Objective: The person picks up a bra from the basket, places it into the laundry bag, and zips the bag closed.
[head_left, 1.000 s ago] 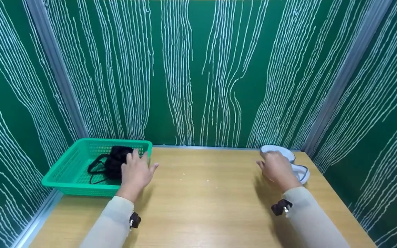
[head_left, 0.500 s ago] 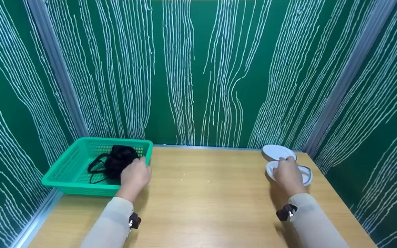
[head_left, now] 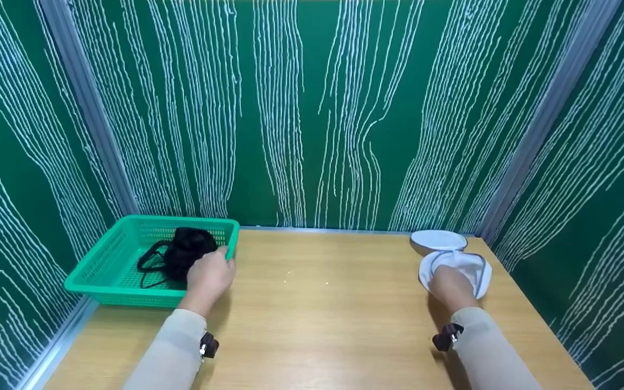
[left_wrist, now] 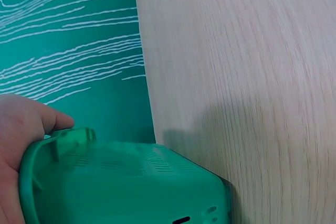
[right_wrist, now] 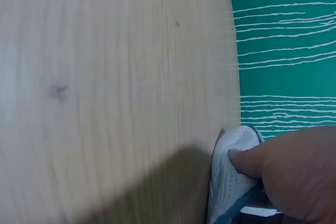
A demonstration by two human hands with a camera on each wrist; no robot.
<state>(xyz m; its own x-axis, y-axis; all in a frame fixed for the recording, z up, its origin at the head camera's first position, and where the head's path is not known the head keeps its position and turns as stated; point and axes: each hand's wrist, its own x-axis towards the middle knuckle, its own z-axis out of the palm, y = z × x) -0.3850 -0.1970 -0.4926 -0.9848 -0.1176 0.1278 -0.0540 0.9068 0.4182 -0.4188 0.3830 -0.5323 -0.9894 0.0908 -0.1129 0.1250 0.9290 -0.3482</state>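
Observation:
My left hand [head_left: 210,276] grips the right rim of a green perforated plastic basket [head_left: 128,297]; in the left wrist view its thumb lies over the rim. A black bundle with thin straps [head_left: 184,252] lies inside the basket, beside that hand. On the right, my right hand [head_left: 451,284] reaches into a white fabric pouch with grey edging [head_left: 482,273]. In the right wrist view the thumb presses its textured side [right_wrist: 231,169] from outside, the fingers hidden. An oval white piece [head_left: 438,240] lies just behind it; I cannot tell whether the two are joined.
The basket and white pieces stand on a wooden table [head_left: 317,325]. Green panels with wavy white lines [head_left: 312,108] rise along its back and sides, framed by grey posts [head_left: 87,103]. Tiny white specks [head_left: 326,283] dot the tabletop.
My left hand has come down from above the basket's right side and closed on its rim. My right hand has moved right and down, into the white pouch, which now spreads wider.

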